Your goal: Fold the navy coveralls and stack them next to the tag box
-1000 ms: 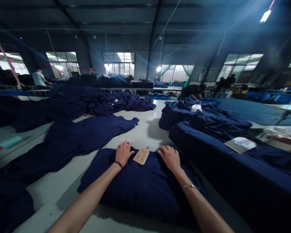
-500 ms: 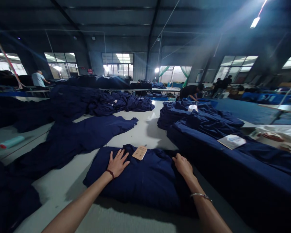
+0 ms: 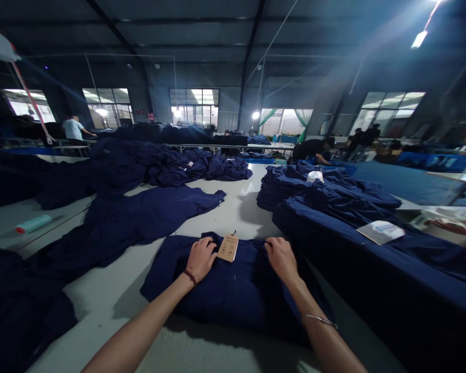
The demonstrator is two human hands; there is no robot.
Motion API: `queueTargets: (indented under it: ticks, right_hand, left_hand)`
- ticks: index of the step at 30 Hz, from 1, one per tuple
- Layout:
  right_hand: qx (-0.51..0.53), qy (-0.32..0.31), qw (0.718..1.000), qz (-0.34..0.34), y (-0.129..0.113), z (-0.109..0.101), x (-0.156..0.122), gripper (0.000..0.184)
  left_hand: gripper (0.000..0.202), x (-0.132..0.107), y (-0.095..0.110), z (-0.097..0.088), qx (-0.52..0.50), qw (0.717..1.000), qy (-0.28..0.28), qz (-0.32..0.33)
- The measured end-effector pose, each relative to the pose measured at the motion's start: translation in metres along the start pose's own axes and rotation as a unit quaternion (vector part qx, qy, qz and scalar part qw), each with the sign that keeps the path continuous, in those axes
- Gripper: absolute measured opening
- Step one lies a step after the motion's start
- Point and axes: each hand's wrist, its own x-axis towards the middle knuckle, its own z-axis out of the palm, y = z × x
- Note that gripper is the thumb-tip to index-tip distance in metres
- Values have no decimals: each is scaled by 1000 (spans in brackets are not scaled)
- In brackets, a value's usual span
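A folded navy garment (image 3: 236, 295) lies on the pale table in front of me, with a tan paper hang tag (image 3: 228, 248) on its far edge. My left hand (image 3: 201, 259) is just left of the tag, its fingers bent and closed on the cloth. On the other side of the tag, my right hand (image 3: 281, 258) also has curled fingers closed on the garment's far edge. The fingertips of both hands are partly hidden by the cloth and the hands themselves.
To the right is a long stack of navy garments (image 3: 334, 233) with a white printed card (image 3: 381, 232) on top. More navy clothing (image 3: 140, 212) spreads over the table (image 3: 112, 282) at left, near a teal thread spool (image 3: 34, 224). Other people work at the back.
My left hand has gone from lying flat with spread fingers to bent fingers closer to the tag. My right hand has shifted inward along the far edge. The view has turned slightly left.
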Motion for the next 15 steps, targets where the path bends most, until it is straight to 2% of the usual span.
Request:
queueTargets:
  ticks: [1, 3, 7, 9, 13, 15]
  right_hand:
    - [33, -10, 998, -45, -10, 3, 0, 37]
    - [56, -27, 994, -94, -25, 16, -3, 43]
    - [24, -125, 991, -43, -36, 49, -15, 54]
    - [10, -153, 988, -24, -35, 58, -17, 55]
    - [-5, -163, 986, -18, -34, 59, -16, 55]
    - [-4, -157, 987, -19, -35, 58, -15, 55]
  left_hand:
    - [37, 3, 4, 2, -5, 1000, 8, 15]
    - [43, 6, 8, 9, -8, 1000, -2, 11]
    - [55, 7, 3, 29, -18, 997, -68, -45]
    - [57, 7, -2, 35, -18, 995, -87, -52]
    - [58, 10, -3, 34, -25, 993, -103, -58]
    - [57, 12, 1, 28, -31, 994, -86, -55]
